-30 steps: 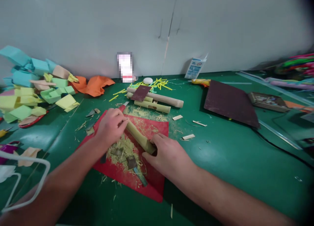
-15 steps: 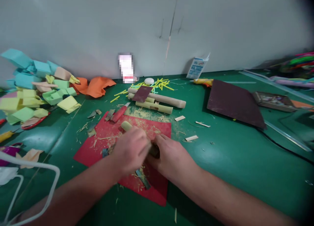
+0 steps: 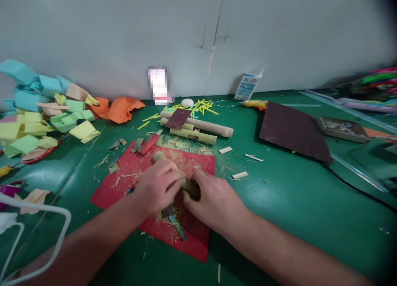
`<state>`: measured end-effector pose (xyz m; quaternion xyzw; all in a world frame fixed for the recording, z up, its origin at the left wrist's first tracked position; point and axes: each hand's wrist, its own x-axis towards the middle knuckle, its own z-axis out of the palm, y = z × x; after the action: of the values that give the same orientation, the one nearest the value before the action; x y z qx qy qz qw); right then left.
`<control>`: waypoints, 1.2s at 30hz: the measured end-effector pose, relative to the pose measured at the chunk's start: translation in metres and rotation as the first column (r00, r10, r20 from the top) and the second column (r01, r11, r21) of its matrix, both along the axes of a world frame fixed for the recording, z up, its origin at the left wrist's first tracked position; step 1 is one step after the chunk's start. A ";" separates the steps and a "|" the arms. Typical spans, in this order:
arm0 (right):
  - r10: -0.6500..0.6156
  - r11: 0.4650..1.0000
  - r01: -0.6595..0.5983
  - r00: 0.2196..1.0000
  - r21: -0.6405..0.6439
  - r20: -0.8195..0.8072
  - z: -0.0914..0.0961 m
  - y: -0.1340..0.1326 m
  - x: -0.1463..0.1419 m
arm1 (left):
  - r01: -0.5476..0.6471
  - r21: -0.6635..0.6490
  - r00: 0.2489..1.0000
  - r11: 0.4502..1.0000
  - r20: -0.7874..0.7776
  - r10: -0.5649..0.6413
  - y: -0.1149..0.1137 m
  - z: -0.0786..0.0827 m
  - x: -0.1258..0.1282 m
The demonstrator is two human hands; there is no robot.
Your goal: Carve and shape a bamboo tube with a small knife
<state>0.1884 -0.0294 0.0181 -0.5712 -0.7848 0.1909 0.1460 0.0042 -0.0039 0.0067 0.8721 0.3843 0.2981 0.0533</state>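
Observation:
A bamboo tube (image 3: 190, 188) lies slantwise over a red sheet (image 3: 195, 246), its pale far end showing past my left hand. My right hand (image 3: 214, 197) is closed around the near end. Over the middle of the tube, my left hand (image 3: 158, 184) curls its fingers; whether something thin sits under them is hidden. A small dark piece (image 3: 167, 211) shows just below the left fingers. Close by on the sheet is a dark strip (image 3: 178, 228) among shavings. A red-handled knife (image 3: 150, 143) rests at the sheet's far edge.
Further back lie more bamboo tubes (image 3: 214, 127) with a brown sandpaper piece (image 3: 179, 118) on top. A large brown sheet (image 3: 293, 131) is at right, near a yellow glue gun (image 3: 254, 104). Folded papers (image 3: 34, 120) heap up at left; a white bent frame (image 3: 66, 228) stands lower left.
My left hand has slid slightly down and left along the bamboo tube, uncovering more of it near my right hand. The right hand keeps its hold. The whole view has shifted slightly.

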 end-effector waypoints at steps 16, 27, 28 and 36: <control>0.013 0.991 -0.024 0.997 0.132 0.080 0.003 0.000 0.003 | -0.186 0.113 0.982 0.976 -0.024 0.190 0.022 0.000 -0.022; 0.028 0.996 -0.036 0.995 0.086 0.096 0.002 0.002 0.001 | -0.226 0.112 0.974 0.968 -0.006 0.228 0.024 -0.003 -0.024; 0.028 0.994 -0.039 0.994 0.098 0.110 0.003 0.002 0.001 | -0.181 0.105 0.983 0.978 -0.018 0.184 0.020 -0.003 -0.017; 0.054 0.996 -0.061 0.993 0.060 0.105 0.005 0.001 0.001 | -0.072 0.077 0.997 0.994 -0.016 0.073 0.022 -0.003 -0.017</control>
<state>0.1890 -0.0280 0.0228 -0.5525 -0.8131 0.1405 0.1178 -0.0132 0.0178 0.0040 0.8618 0.4045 0.3060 0.0054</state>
